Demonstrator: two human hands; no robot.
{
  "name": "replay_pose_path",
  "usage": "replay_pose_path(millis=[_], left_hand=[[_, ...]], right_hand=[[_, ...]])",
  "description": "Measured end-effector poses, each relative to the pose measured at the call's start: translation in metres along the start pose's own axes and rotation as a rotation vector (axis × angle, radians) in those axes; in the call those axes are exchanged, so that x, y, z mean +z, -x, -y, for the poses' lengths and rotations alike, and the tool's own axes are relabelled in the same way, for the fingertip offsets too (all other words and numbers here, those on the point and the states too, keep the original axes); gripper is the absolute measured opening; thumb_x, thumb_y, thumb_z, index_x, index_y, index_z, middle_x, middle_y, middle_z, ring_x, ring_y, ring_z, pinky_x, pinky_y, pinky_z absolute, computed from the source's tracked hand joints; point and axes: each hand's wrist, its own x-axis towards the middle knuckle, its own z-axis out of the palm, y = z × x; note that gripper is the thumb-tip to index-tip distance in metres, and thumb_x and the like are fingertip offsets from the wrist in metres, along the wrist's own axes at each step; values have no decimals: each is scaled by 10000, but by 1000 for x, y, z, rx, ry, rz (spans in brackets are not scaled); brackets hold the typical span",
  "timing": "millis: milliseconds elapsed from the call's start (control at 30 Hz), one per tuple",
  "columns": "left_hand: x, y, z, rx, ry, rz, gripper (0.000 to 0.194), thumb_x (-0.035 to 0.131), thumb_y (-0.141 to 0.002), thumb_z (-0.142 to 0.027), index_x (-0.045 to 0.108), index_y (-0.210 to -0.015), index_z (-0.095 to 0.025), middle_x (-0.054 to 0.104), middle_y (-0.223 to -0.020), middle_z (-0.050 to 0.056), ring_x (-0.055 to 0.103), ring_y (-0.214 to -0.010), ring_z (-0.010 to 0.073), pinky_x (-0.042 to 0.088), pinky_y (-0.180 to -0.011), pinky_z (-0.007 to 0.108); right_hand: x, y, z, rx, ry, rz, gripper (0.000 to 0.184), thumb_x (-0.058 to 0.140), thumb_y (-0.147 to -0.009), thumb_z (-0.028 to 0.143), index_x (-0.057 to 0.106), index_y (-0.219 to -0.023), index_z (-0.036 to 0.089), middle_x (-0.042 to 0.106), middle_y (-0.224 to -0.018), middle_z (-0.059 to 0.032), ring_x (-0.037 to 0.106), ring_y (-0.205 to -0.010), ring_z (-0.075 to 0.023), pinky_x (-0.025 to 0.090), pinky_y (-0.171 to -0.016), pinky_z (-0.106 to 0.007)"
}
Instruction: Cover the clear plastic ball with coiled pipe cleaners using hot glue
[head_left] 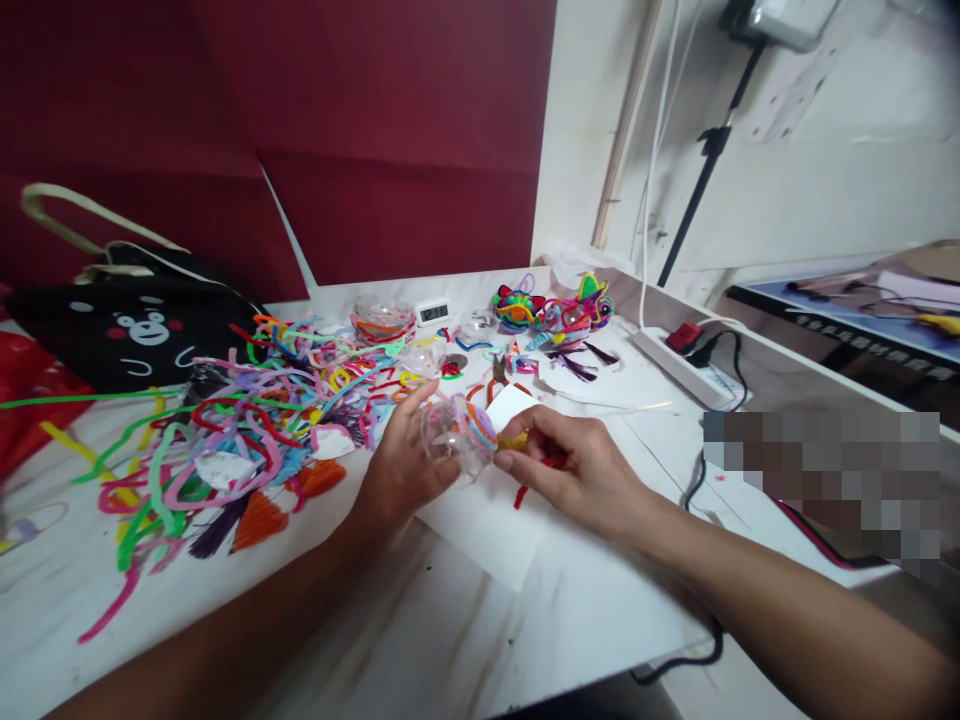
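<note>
"Maroon panel [405, 140] behind, pale table [300, 620] below. What's on it?"

"Fuzzy wires [247, 430] piled on the left, white paper [499, 550] in the middle."

"And the ball [459, 425]?"

"Over the paper's far part, cupped by the left hand [405, 465]. The right hand [574, 465] pinches a yellow piece [513, 441] just beside it."

"How would it handle?"

"Likely light, slippery, stiff but crackable; its coloured strands look soft. I'd cup the clear left side gently."

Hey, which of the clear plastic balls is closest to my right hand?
The one held in your left hand, with lilac and orange on it, right by your right hand. The others sit farther back on the table.
</note>
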Motion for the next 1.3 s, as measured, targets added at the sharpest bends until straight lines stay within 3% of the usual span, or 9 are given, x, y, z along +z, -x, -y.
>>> replay_pose_path(millis=[67, 167, 300, 467, 633, 1000, 1167, 1300], left_hand=[[1, -1, 1, 35, -2, -27, 976, 1024, -607, -407, 605, -1484, -310, 765, -1277, 80, 768, -1141, 310, 623, -912, 350], [1, -1, 3, 57, 14, -13, 958, 1012, -627, -367, 592, -1486, -303, 745, -1377, 98, 759, -1199, 326, 625, -955, 369], [1, 0, 5, 87, 40, -6, 842, 992, -662, -248, 634, -1420, -331, 732, -1422, 67, 730, -1286, 316, 607, -1012, 327], [0, -1, 6, 94, 19, -9, 856, 999, -668, -252, 628, -1436, -326, 711, -1450, 69, 708, -1326, 332, 599, -1063, 371], [-1, -1, 5, 104, -11, 8, 924, 1030, -634, -298, 623, -1463, -324, 694, -1506, 85, 636, -1443, 392, 565, -1165, 477], [-3, 2, 4, 117, -88, -19, 860, 1028, -666, -401, 644, -1428, -296, 664, -1527, 120, 608, -1460, 383, 560, -1149, 468], [-3, 1, 3, 97, -77, 3, 834, 1039, -646, -349, 668, -1391, -293, 711, -1419, 107, 667, -1368, 376, 566, -1146, 503], [-1, 1, 3, 139, -132, -61, 798, 1043, -626, -338, 699, -1343, -274, 673, -1479, 106, 643, -1402, 380, 572, -1146, 485]], right_hand=[[-2, -2, 1, 39, -73, 17, 482, 708, -963, 669, 653, -792, 221, 537, -616, 50, 424, -562, -119, 336, -570, -292], [-4, -5, 3, 114, -242, 18, 597, 750, -875, 786, 633, -718, 222, 501, -580, 57, 372, -539, -109, 291, -529, -280], [-4, -8, 5, 225, -505, 21, 613, 853, -772, 792, 657, -740, 211, 595, -581, 49, 365, -478, -83, 286, -465, -252], [-2, -10, 2, 275, -667, -19, 602, 982, -660, 703, 752, -876, 190, 734, -650, 4, 510, -509, -101, 401, -507, -251], [-4, -7, -1, 230, -717, 4, 469, 987, -726, 568, 806, -933, 189, 752, -650, -4, 596, -566, -122, 466, -596, -275], [2, -2, -4, 294, -746, 169, 424, 1012, -733, 471, 830, -1000, 196, 853, -778, -32, 776, -706, -173, 619, -788, -351], [7, -1, -9, 345, -640, 208, 414, 985, -764, 454, 796, -1001, 173, 854, -802, -44, 755, -614, -150, 563, -630, -279], [9, -1, -9, 327, -540, 191, 358, 935, -794, 460, 749, -904, 175, 821, -778, -37, 732, -540, -152, 481, -490, -241]])
